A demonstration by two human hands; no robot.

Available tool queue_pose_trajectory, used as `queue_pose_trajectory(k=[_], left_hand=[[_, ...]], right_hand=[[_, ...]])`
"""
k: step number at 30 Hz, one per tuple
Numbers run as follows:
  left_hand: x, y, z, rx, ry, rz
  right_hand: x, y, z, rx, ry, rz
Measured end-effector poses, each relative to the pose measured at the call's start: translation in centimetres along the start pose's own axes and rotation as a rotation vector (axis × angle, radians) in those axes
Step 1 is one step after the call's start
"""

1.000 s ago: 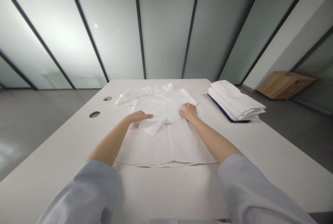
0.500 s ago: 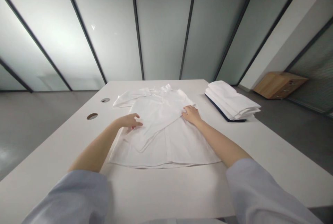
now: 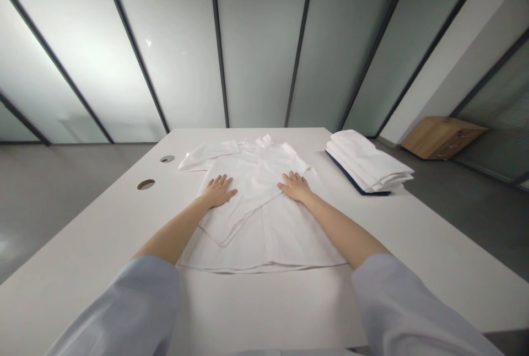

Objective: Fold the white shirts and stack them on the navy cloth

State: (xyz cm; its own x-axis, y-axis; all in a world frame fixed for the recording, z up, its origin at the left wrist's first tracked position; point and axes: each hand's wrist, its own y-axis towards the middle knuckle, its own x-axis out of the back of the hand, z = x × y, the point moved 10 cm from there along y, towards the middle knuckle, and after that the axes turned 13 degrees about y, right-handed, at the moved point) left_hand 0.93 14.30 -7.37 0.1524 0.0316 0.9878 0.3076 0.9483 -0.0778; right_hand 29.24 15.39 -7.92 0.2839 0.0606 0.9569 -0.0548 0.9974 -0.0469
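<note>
White shirt (image 3: 252, 207) lies flat on the bench (image 3: 264, 306), centred in front of the person, with the collar (image 3: 261, 142) at the far side and the hem (image 3: 260, 269) at the near side. One sleeve (image 3: 209, 156) extends toward the left of the view beside the collar. A folded flap (image 3: 233, 221) crosses the front diagonally, and its corner points toward the hem.

Left hand (image 3: 217, 191): fully open, palm down, fingers spread, resting on the shirt at the flap. Right hand (image 3: 295, 187): fully open, palm down, fingers spread, resting on the shirt's upper front. Neither hand has hold of the cloth. Both hands are well apart, with the flap's upper part between them.

Compared with the previous view, the left hand has flattened from a curled position, and the right hand no longer bunches the cloth.

Stack of folded white cloth (image 3: 367, 160) sits on the bench just right of the shirt, on a dark navy backing (image 3: 349, 177). Two round holes (image 3: 146, 184) are set in the bench at the left. Wooden cabinet (image 3: 442, 138) stands on the floor (image 3: 475, 224) at the far right. Pale blue sleeves (image 3: 132, 306) cover both forearms.
</note>
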Motion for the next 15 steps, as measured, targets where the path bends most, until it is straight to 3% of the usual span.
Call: queue_pose_trajectory(k=[3,8,12,15], left_hand=[[1.2,-1.1,0.1,0.005,0.019,0.006],[3.3,-2.4,1.9,0.165,0.038,0.129],[4.2,-1.5,1.6,0.176,0.104,0.058],[3.0,-0.5,1.0,0.176,0.106,0.010]], right_hand=[[-0.3,-1.4,0.6,0.029,-0.007,0.023],[0.0,-4.7,2.8,0.173,-0.050,0.013],[0.9,-5.2,4.4,0.281,-0.066,-0.012],[1.4,-4.1,5.0,0.334,-0.040,-0.049]])
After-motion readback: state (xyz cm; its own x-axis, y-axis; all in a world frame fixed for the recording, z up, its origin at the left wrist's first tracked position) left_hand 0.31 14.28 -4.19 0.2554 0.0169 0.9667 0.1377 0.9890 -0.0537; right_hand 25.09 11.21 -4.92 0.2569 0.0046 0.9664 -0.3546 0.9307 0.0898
